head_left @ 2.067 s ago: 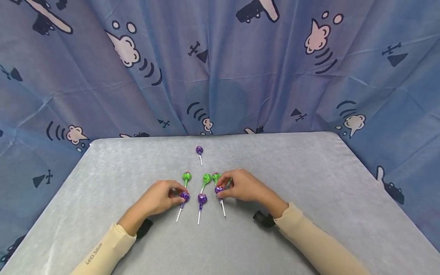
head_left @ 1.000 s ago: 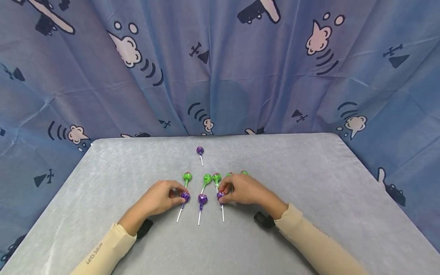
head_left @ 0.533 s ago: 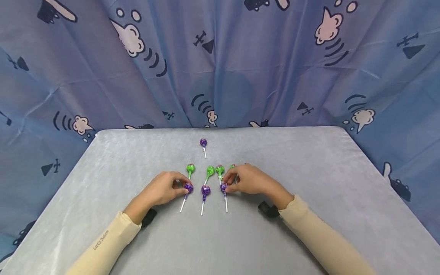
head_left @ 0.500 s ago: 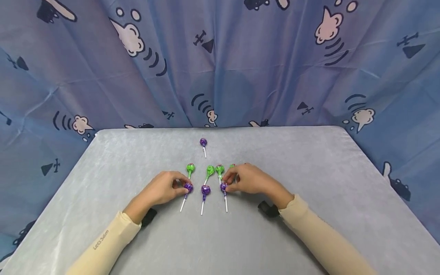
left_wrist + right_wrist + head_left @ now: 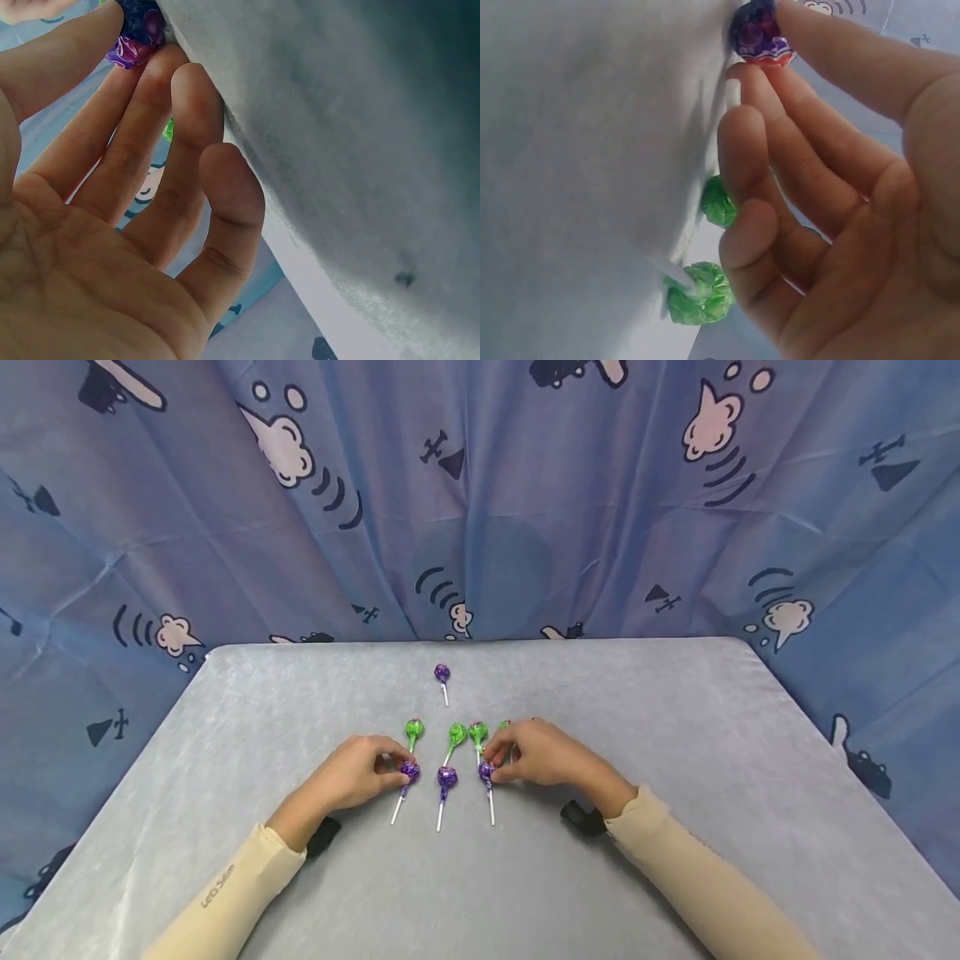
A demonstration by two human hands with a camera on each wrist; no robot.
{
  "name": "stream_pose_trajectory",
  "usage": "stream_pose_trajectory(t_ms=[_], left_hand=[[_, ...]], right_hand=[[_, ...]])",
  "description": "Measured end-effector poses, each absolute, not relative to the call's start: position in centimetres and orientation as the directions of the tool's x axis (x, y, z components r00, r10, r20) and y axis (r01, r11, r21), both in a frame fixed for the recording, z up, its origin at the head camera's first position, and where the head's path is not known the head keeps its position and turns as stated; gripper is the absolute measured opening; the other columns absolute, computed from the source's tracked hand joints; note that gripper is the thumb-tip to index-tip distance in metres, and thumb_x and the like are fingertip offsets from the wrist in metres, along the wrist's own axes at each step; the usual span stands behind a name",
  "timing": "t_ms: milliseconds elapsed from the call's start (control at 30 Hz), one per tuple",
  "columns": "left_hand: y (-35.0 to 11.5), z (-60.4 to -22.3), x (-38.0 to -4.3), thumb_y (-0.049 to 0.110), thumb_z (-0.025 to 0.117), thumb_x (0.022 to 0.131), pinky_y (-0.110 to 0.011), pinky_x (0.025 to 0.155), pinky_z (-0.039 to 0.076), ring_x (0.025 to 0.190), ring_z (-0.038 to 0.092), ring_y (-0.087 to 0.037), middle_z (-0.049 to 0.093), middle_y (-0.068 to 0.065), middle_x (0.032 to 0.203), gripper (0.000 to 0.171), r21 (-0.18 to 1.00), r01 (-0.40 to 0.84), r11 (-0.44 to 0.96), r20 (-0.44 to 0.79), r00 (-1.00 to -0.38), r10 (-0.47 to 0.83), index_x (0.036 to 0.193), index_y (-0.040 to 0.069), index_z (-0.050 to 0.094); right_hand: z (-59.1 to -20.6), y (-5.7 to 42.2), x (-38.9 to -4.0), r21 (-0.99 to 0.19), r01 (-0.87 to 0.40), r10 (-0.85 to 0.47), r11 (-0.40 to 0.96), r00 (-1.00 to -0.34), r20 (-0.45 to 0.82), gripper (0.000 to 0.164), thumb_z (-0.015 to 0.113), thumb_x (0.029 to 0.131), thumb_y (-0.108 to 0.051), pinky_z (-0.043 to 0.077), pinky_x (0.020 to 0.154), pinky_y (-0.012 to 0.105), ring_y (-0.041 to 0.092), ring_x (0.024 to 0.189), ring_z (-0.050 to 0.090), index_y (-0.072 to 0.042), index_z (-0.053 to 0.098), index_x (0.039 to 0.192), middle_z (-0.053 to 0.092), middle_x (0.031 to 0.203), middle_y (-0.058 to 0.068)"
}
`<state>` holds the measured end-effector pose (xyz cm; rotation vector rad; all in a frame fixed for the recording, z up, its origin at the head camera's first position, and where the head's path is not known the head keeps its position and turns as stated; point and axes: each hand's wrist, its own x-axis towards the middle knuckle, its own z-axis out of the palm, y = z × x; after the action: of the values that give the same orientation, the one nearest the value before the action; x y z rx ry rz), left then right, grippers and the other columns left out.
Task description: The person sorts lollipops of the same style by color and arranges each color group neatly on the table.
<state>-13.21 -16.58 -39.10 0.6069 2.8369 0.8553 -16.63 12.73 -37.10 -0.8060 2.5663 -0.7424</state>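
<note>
My left hand point(image 5: 358, 771) pinches the wrapped head of a purple lollipop point(image 5: 409, 771) between thumb and fingers, its white stick pointing toward me. On the other side, my right hand point(image 5: 542, 753) holds another purple lollipop point(image 5: 487, 771) by its head in the same way. Between them a third purple lollipop point(image 5: 447, 777) lies on the table. In the left wrist view the purple wrapper point(image 5: 142, 34) sits at the thumb tip. The right wrist view has the purple-and-red wrapper point(image 5: 759, 36) against thumb and fingers.
Behind the purple row lie several green lollipops point(image 5: 457, 733), some partly covered by my right hand. One more purple lollipop point(image 5: 442, 672) is farther back on the grey table point(image 5: 637, 693). A blue patterned curtain point(image 5: 502, 510) hangs behind the table.
Since two seconds ago, my right hand has brought its purple lollipop slightly toward me, and the stick has straightened. The left hand keeps its place. The head view has shifted a little.
</note>
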Motion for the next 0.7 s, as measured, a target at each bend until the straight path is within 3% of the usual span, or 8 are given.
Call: stream_pose_trajectory(t_ms=[233, 467, 700], left_hand=[[-16.8, -39.1, -13.2, 0.020, 0.081, 0.083, -0.024, 0.066, 0.044, 0.071, 0.054, -0.006, 0.071, 0.004, 0.091, 0.017, 0.555, 0.336, 0.761, 0.008, -0.917, 0.399, 0.099, 0.018, 0.078], [-16.4, -39.5, -13.1, 0.020, 0.080, 0.083, -0.023, 0.065, 0.043, 0.071, 0.053, -0.006, 0.071, 0.004, 0.092, 0.017, 0.559, 0.346, 0.754, 0.008, -0.911, 0.412, 0.100, 0.017, 0.078], [-16.5, -39.5, -12.9, 0.019, 0.080, 0.083, -0.023, 0.064, 0.042, 0.071, 0.052, -0.006, 0.071, 0.005, 0.090, 0.016, 0.552, 0.352, 0.756, 0.031, -0.915, 0.403, 0.098, 0.018, 0.078]], right_hand=[[-37.2, 12.6, -16.8, -0.581, -0.418, -0.610, 0.698, -0.772, -0.178, 0.022, 0.082, 0.082, -0.022, 0.046, 0.065, 0.023, 0.008, 0.075, 0.058, -0.017, 0.076, 0.103, 0.072, 0.089, -0.008], [-36.0, 14.0, -17.1, -0.626, -0.375, -0.598, 0.683, -0.780, -0.185, 0.032, 0.080, 0.085, -0.025, 0.050, 0.065, 0.027, 0.010, 0.080, 0.061, -0.015, 0.073, 0.114, 0.073, 0.101, -0.003], [-34.4, 12.9, -20.4, -0.624, -0.436, -0.619, 0.649, -0.780, -0.098, 0.031, 0.072, 0.092, -0.027, 0.053, 0.075, 0.030, 0.017, 0.094, 0.066, -0.012, 0.071, 0.119, 0.073, 0.107, 0.000]])
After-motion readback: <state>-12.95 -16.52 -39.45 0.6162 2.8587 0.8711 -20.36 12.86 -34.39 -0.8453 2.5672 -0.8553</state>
